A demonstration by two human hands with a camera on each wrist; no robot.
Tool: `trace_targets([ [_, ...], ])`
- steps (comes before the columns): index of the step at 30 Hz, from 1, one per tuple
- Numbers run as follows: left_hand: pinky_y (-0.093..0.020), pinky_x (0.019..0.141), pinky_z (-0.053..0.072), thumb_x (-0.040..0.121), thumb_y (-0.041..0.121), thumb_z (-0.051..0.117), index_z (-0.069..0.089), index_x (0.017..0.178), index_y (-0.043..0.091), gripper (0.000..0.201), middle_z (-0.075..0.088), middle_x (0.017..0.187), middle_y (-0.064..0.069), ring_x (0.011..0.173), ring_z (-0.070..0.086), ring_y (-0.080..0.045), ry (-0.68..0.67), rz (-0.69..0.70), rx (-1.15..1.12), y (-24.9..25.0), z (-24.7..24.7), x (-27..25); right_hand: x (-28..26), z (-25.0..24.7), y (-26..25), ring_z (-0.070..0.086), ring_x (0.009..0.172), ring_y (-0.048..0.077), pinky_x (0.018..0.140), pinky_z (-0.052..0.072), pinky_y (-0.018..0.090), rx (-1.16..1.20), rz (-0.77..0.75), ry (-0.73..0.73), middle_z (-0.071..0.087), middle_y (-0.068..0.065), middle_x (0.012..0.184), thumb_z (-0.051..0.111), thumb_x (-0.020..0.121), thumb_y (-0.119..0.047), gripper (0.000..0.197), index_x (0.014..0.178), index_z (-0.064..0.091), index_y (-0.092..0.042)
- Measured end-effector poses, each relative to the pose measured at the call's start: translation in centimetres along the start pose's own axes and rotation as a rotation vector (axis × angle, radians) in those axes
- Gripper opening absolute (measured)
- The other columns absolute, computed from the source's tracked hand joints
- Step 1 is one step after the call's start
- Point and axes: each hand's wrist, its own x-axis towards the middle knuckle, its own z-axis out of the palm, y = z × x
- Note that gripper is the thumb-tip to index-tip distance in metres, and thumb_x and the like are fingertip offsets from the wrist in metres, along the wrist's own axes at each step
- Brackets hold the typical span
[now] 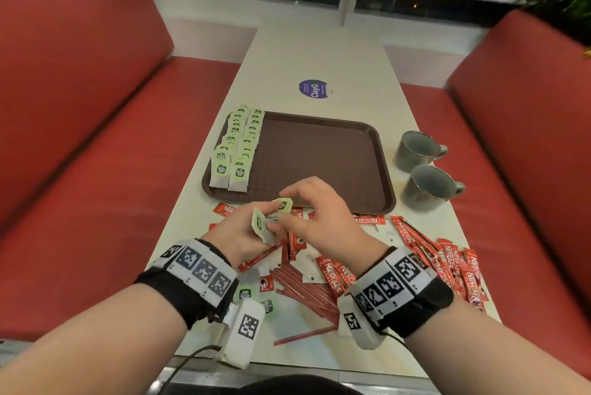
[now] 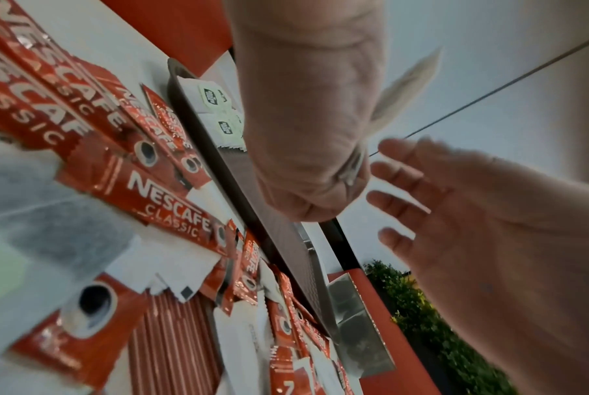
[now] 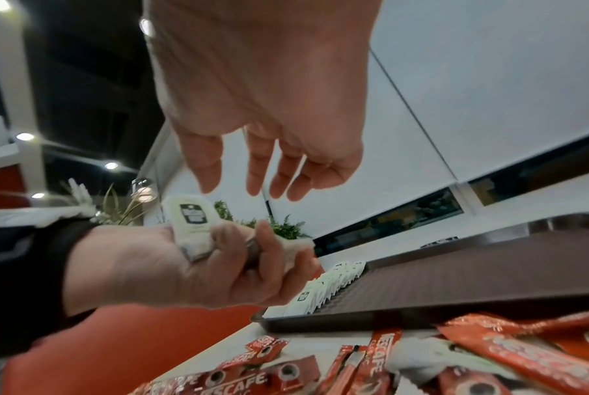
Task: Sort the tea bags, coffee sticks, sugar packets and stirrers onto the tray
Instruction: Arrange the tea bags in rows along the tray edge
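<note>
Seemingly light and limp, the tea bags sit pinched in the left hand; right hand fingers apart, reaching for a tag.

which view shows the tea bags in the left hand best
The right wrist view: the left hand faces it, so the held tea bags and a label show clearly. The head view shows their green tags from above, smaller. The left wrist view shows only a pale bag edge behind the palm.

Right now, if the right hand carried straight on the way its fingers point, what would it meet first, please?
Most likely the tea bags gripped in the left hand; the right hand reaches leftward at them, though the exact gap is unclear.
</note>
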Motion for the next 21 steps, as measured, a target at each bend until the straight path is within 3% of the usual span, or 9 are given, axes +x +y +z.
trace_targets([
  [1,-0.016,0.039,0.043,0.084,0.006,0.051,0.053,0.086,0.003,0.004,0.053,0.068,-0.008,0.044,0.054,-0.013,0.015,0.004,0.021,0.1,0.1,0.1,-0.2,0.2,-0.4,0.048,0.111,0.014,0.094,0.039,0.035,-0.07,-0.049,-0.062,0.055,-0.008,0.114,0.069,0.08,-0.038,0.037,0.115,0.063,-0.028],
  [2,-0.016,0.04,0.044,0.086,0.004,0.048,0.055,0.079,0.002,0.01,0.054,0.064,-0.008,0.045,0.057,-0.014,0.02,0.01,0.055,0.0,0.5,0.0,-0.3,0.4,-0.9,0.045,0.113,0.016,0.095,0.036,0.037,-0.146,-0.071,-0.123,0.055,-0.009,0.117,0.067,0.081,-0.037,0.038,0.118,0.061,-0.03],
  [5,-0.019,0.041,0.049,0.095,0.002,0.037,0.062,0.056,0.001,0.046,0.059,0.056,-0.011,0.048,0.063,-0.016,-0.017,0.023,0.138,-0.4,1.3,-0.2,0.1,0.7,-1.6,0.042,0.112,0.017,0.095,0.034,0.039,-0.192,-0.03,-0.167,0.054,-0.009,0.117,0.063,0.085,-0.028,0.03,0.115,0.06,-0.031],
  [8,-0.022,0.048,0.051,0.093,-0.002,0.038,0.057,0.067,-0.001,0.032,0.057,0.065,-0.012,0.056,0.062,-0.018,0.016,0.03,0.118,-0.1,1.2,0.2,0.2,0.6,-1.7,0.041,0.109,0.016,0.095,0.032,0.039,-0.137,0.022,-0.175,0.053,-0.009,0.109,0.064,0.085,-0.024,0.018,0.102,0.061,-0.027],
  [11,-0.021,0.056,0.036,0.084,-0.01,0.039,0.048,0.069,0.006,0.024,0.042,0.07,-0.008,0.06,0.047,-0.015,0.12,0.066,0.192,0.4,0.9,1.2,0.0,0.9,-1.7,0.039,0.102,0.013,0.092,0.032,0.038,-0.1,0.025,-0.168,0.048,-0.015,0.094,0.066,0.084,-0.023,0.009,0.092,0.063,-0.026],
  [16,-0.023,0.05,0.05,0.093,0.001,0.04,0.052,0.071,0.004,0.025,0.056,0.059,-0.01,0.058,0.058,-0.016,0.084,0.099,0.171,0.4,1.5,0.0,-0.1,1.0,-2.0,0.039,0.105,0.013,0.09,0.03,0.037,-0.063,-0.06,-0.139,0.053,-0.01,0.111,0.06,0.085,-0.015,0.031,0.112,0.057,-0.03],
  [18,-0.022,0.062,0.05,0.089,-0.003,0.052,0.053,0.078,0.015,0.022,0.058,0.067,-0.001,0.065,0.059,-0.004,0.076,0.113,0.196,1.4,0.6,0.6,-0.1,1.0,-2.1,0.038,0.107,0.012,0.089,0.028,0.035,-0.054,-0.122,-0.157,0.05,-0.011,0.114,0.061,0.085,-0.015,0.033,0.114,0.058,-0.032],
  [20,-0.019,0.07,0.05,0.077,-0.016,0.065,0.052,0.081,0.027,0.045,0.055,0.077,0.009,0.067,0.057,0.008,0.084,-0.001,0.238,2.0,0.7,0.5,0.1,1.0,-1.9,0.035,0.108,0.01,0.088,0.024,0.032,-0.054,-0.137,-0.172,0.046,-0.014,0.112,0.063,0.086,-0.018,0.026,0.108,0.062,-0.03],
  [21,-0.016,0.068,0.05,0.075,-0.022,0.062,0.052,0.08,0.025,0.048,0.055,0.076,0.008,0.063,0.057,0.01,0.089,-0.032,0.289,2.1,0.6,0.5,0.3,1.0,-1.8,0.035,0.108,0.009,0.089,0.023,0.032,-0.045,-0.133,-0.169,0.045,-0.016,0.11,0.063,0.086,-0.019,0.02,0.103,0.064,-0.029],
])
